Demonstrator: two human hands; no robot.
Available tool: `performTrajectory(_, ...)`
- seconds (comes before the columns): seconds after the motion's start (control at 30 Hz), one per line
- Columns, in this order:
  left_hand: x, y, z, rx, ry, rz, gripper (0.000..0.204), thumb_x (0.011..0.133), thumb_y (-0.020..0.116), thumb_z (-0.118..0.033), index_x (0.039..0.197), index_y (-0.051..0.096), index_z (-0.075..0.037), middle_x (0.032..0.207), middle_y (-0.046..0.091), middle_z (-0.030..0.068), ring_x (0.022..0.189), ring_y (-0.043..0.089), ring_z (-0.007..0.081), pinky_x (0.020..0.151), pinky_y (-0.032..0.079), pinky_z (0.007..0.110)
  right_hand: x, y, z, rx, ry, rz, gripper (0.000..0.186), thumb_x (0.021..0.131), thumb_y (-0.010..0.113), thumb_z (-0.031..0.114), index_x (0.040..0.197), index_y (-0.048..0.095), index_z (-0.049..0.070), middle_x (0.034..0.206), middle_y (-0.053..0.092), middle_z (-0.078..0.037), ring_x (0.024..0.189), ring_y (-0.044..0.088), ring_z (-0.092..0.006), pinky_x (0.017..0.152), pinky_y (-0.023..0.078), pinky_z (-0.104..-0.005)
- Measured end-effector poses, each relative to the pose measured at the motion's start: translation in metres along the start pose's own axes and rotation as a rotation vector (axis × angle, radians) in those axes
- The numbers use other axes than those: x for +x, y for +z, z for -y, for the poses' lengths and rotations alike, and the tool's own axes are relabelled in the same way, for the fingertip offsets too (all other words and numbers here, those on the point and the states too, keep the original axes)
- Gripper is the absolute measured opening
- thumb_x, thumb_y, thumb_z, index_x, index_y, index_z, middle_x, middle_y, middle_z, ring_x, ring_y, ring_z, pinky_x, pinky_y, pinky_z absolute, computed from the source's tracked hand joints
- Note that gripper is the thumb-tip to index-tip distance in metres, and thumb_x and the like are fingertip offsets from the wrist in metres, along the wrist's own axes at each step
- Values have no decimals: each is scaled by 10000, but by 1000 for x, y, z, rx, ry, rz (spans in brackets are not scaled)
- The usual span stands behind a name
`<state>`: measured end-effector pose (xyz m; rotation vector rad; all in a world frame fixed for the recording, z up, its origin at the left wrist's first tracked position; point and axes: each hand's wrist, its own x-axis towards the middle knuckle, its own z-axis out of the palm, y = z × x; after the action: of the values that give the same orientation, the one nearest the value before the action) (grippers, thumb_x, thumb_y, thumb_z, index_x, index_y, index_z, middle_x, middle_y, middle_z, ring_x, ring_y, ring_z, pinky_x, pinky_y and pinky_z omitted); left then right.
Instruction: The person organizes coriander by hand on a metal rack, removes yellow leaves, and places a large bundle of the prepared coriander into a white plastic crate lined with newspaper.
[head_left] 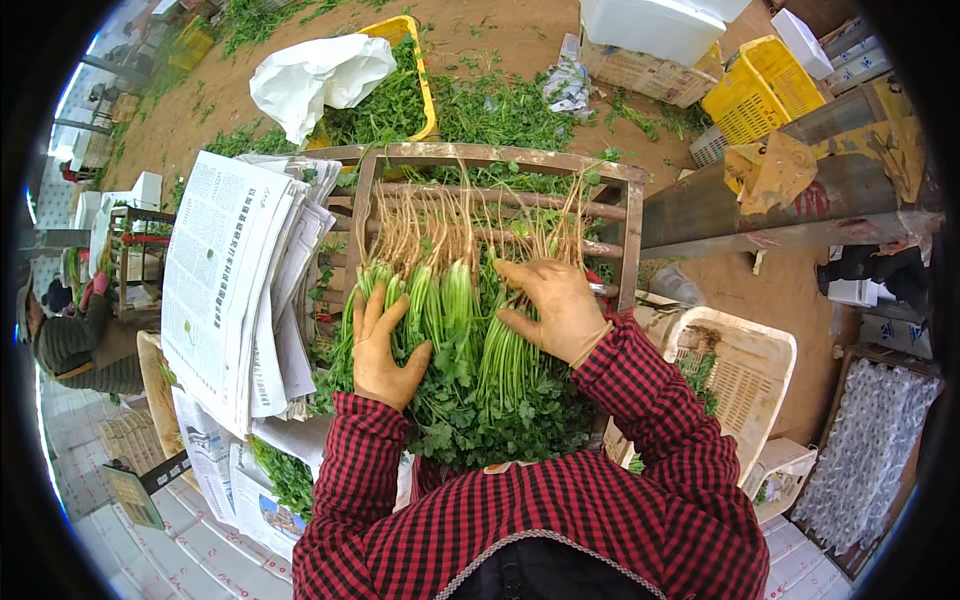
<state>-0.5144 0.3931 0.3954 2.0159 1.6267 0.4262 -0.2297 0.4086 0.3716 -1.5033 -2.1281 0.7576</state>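
A wide row of coriander with green stems, leafy tops and long pale roots lies across a brown metal rack. Its roots point away from me and its leaves toward me. My left hand, in what looks like a tan glove, rests on the left stems with its fingers spread. On the right side, my right hand curls over the stems, its thumb and fingers round a bundle near the roots. A thin band circles that wrist. The stems and the hand hide its other fingertips.
A newspaper stack sits left of the rack. Beyond it stands a yellow crate of greens with a white plastic bag. A pale plastic basket is at right, near a metal beam. Another person works at far left.
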Motion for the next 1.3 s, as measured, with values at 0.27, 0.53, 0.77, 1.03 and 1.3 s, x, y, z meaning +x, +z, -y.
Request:
performTrajectory(0.27, -4, 12, 40, -355, 64, -89, 638, 782, 710, 20, 1389, 527, -55, 1618, 347, 226, 1533, 261, 386, 1250, 216, 487, 28, 20, 38, 136, -195, -45, 608, 911, 718, 278, 1460, 521, 108, 1353, 641, -139, 1187, 637, -333, 1032, 497, -490)
performTrajectory(0.53, -13, 25, 57, -672, -38, -192, 599, 785, 592, 130, 1354, 550, -52, 1610, 378, 201, 1516, 316, 339, 1249, 218, 467, 34, 15, 46, 202, -151, -274, 348, 889, 709, 157, 1223, 695, 60, 1105, 739, -136, 961, 714, -279, 930, 549, -421)
performTrajectory(0.77, -21, 27, 90, -959, -100, -190, 565, 881, 549, 67, 1436, 476, -14, 1498, 491, 153, 1341, 519, 269, 1126, 449, 429, 42, 38, 51, -75, -337, 167, 284, 835, 760, 328, 988, 720, 92, 1217, 699, -65, 1103, 670, -271, 918, 558, -389)
performTrajectory(1.03, -21, 31, 91, -973, -139, -190, 559, 859, 586, 72, 1401, 518, -45, 1590, 403, 186, 1464, 393, 310, 1216, 310, 451, 76, 32, 83, -248, -3, 271, 484, 888, 693, 552, 1030, 727, 91, 910, 707, -118, 935, 684, -270, 797, 521, -427)
performTrajectory(1.3, -23, 37, 96, -822, -4, -245, 566, 897, 658, -37, 1433, 475, -17, 1578, 403, 216, 1462, 390, 324, 1223, 277, 453, 95, 48, 31, 823, 480, -238, 187, 900, 728, 238, 869, 748, 55, 845, 741, -69, 745, 688, -176, 744, 580, -340)
